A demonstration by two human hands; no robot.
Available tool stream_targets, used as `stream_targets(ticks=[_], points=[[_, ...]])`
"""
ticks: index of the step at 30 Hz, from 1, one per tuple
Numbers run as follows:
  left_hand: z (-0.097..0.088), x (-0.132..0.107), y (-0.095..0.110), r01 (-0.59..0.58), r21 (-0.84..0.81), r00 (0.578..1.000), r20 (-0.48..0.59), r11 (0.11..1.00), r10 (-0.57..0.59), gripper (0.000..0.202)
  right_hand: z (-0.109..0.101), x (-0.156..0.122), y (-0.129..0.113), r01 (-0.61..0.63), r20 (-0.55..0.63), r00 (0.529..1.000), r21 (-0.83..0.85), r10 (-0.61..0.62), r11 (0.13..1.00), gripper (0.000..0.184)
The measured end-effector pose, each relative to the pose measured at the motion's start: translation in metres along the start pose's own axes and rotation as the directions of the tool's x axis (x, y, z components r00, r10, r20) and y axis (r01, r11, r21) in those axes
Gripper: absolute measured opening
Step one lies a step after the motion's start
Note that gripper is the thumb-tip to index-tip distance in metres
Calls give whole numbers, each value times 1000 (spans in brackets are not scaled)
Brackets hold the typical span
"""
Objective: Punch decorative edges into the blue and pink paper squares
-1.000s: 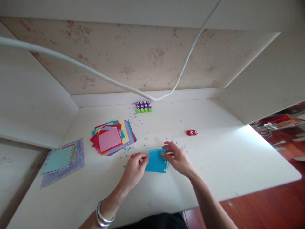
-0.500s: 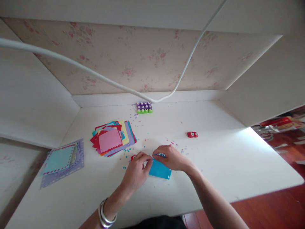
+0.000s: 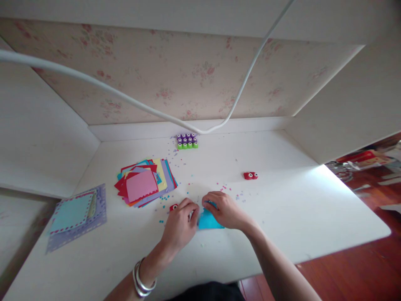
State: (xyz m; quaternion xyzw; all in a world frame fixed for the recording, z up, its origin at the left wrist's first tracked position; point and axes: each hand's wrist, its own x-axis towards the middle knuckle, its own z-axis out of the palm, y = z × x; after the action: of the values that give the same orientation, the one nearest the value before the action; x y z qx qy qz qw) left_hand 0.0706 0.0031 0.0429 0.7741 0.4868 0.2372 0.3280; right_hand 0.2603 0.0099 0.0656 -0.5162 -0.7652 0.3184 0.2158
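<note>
Centre front: left hand (image 3: 180, 221), right hand (image 3: 225, 211), one blue sheet (image 3: 208, 222) (pinched).

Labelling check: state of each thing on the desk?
blue sheet, partly under both hands
left hand, curled at sheet's edge
right hand, resting on sheet
red punch, lying beside left hand
paper stack, fanned out
punch block, tidy rows

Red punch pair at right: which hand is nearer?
Right. The right hand lies below-left of the red punch pair, not touching; the left hand is farther left, beyond the blue paper.
</note>
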Motion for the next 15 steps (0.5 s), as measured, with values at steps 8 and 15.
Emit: stream_targets(ticks=[8, 15], points=[[-11, 11, -14, -26, 143, 996, -81, 989, 38, 20, -1, 9, 34, -251, -43, 966, 69, 255, 965, 21], [-10, 16, -19, -52, 172, 991, -116, 984, 73, 30, -3, 21, 46, -240, 18, 971, 122, 240, 963, 19]])
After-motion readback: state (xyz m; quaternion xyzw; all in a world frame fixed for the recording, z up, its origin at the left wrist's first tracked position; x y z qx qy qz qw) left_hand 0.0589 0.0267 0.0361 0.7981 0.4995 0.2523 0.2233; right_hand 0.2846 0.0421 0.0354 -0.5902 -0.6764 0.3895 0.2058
